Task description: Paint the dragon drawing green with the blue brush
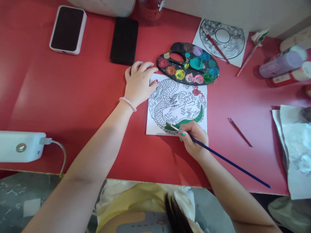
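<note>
A white sheet with a line drawing of a dragon [177, 106] lies on the red table [73, 97]. Part of the dragon's lower body is painted green. My right hand [194, 139] pinches a long blue paintbrush [225, 158], its tip touching the green area at the sheet's lower edge. My left hand [139, 82] lies flat with fingers spread on the sheet's upper left corner, a bead bracelet on the wrist. A black paint palette [188, 64] with several colour wells overlaps the sheet's top edge.
Two phones [68, 29] [124, 40] lie at the back left. A white power bank [20, 146] with a cable sits at the left edge. Another printed drawing [222, 40] with a brush, paint bottles [282, 64], a spare brush [239, 132] and crumpled paper [295, 149] are on the right.
</note>
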Demonstrator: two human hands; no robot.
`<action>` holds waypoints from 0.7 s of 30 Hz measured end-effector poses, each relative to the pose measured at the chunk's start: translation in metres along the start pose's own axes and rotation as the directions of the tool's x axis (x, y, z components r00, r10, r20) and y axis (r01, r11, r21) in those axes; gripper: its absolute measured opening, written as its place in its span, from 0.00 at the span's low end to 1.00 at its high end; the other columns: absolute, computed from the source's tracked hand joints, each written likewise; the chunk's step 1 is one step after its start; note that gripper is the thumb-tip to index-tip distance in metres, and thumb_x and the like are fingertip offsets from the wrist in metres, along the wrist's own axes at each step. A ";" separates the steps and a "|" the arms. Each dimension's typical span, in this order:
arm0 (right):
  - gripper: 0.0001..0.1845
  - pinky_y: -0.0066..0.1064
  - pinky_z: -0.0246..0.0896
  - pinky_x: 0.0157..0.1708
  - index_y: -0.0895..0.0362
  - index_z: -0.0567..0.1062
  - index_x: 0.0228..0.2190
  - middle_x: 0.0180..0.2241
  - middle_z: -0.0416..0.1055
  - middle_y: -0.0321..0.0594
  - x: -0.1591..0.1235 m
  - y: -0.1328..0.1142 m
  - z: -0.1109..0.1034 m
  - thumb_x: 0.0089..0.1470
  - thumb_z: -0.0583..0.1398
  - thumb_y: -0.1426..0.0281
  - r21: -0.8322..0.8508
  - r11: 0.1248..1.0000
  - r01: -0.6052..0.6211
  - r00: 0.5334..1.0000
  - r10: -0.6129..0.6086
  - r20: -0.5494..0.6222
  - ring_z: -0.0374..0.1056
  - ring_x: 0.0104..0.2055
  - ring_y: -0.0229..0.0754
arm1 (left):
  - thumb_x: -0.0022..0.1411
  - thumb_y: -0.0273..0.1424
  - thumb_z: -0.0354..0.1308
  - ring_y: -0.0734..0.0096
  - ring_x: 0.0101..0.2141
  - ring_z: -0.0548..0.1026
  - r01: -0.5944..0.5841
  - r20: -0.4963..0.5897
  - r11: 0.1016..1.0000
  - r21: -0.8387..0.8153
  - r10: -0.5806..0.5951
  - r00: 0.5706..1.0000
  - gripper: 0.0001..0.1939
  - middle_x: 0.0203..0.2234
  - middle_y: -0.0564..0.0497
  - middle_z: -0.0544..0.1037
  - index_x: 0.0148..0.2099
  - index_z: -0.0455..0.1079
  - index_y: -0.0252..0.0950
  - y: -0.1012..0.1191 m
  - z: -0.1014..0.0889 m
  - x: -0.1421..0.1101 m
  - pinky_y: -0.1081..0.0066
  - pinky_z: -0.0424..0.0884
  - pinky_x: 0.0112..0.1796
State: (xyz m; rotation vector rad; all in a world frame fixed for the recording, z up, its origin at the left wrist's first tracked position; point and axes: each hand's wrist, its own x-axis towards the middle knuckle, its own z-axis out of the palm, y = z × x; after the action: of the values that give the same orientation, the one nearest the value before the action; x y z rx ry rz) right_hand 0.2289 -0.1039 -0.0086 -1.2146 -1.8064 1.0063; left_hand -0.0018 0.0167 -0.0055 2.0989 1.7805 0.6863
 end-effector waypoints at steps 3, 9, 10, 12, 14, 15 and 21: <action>0.19 0.28 0.49 0.19 0.53 0.64 0.25 0.16 0.59 0.29 0.001 -0.001 0.000 0.60 0.58 0.54 -0.026 0.999 -0.029 0.999 0.029 -0.015 0.54 0.18 0.33 | 0.63 0.37 0.52 0.45 0.61 0.59 -0.025 -0.033 1.000 0.017 0.026 0.999 0.21 0.55 0.56 0.73 0.57 0.68 0.58 -0.002 0.002 0.000 0.39 0.54 0.60; 0.19 0.28 0.49 0.19 0.53 0.64 0.25 0.16 0.59 0.29 0.001 0.000 0.000 0.60 0.58 0.55 -0.005 1.000 -0.005 1.000 0.005 -0.025 0.55 0.18 0.33 | 0.61 0.37 0.52 0.43 0.61 0.59 -0.011 -0.037 1.000 -0.008 0.011 0.999 0.21 0.56 0.57 0.72 0.56 0.69 0.58 -0.002 0.002 0.000 0.38 0.52 0.61; 0.19 0.28 0.49 0.19 0.53 0.65 0.25 0.16 0.59 0.29 0.001 0.000 0.000 0.60 0.58 0.55 -0.003 1.000 0.000 1.000 0.000 -0.017 0.55 0.18 0.33 | 0.61 0.37 0.52 0.44 0.61 0.59 -0.005 -0.034 1.000 -0.015 0.005 0.999 0.20 0.56 0.58 0.72 0.55 0.70 0.58 -0.002 0.002 0.000 0.39 0.52 0.61; 0.19 0.28 0.49 0.19 0.53 0.65 0.24 0.16 0.60 0.29 0.001 -0.001 0.000 0.60 0.58 0.54 -0.020 1.000 -0.007 1.000 0.007 -0.004 0.54 0.17 0.33 | 0.61 0.37 0.52 0.44 0.62 0.57 -0.002 -0.030 0.999 -0.036 0.000 1.000 0.21 0.56 0.58 0.72 0.56 0.69 0.58 -0.002 0.003 0.000 0.39 0.50 0.62; 0.20 0.28 0.49 0.19 0.53 0.64 0.24 0.16 0.59 0.29 0.001 -0.002 0.000 0.60 0.58 0.53 -0.042 0.999 -0.024 1.000 0.024 -0.005 0.54 0.17 0.33 | 0.61 0.38 0.52 0.44 0.63 0.56 -0.001 -0.027 0.998 -0.062 -0.001 1.000 0.22 0.56 0.57 0.72 0.57 0.68 0.58 -0.003 0.004 0.000 0.39 0.48 0.62; 0.20 0.28 0.49 0.18 0.53 0.64 0.24 0.16 0.59 0.29 0.001 -0.003 0.000 0.60 0.57 0.53 -0.048 0.998 -0.030 0.999 0.030 -0.013 0.54 0.17 0.33 | 0.62 0.38 0.52 0.43 0.63 0.55 0.001 -0.023 0.997 -0.073 -0.002 1.000 0.22 0.56 0.57 0.72 0.58 0.68 0.58 -0.004 0.005 0.000 0.38 0.47 0.62; 0.19 0.28 0.49 0.19 0.53 0.64 0.24 0.17 0.59 0.30 0.001 -0.002 0.000 0.62 0.57 0.56 -0.024 1.000 0.009 0.999 -0.010 -0.041 0.53 0.17 0.33 | 0.63 0.38 0.51 0.45 0.63 0.55 -0.016 -0.011 0.999 -0.032 0.015 1.000 0.21 0.57 0.57 0.71 0.59 0.67 0.58 -0.005 0.004 0.001 0.40 0.50 0.62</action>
State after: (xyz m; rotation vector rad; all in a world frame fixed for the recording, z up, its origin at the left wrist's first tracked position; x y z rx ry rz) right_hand 0.2277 -0.1038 -0.0068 -1.2312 -1.7956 0.9501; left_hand -0.0036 0.0188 -0.0117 2.0937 1.7488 0.7271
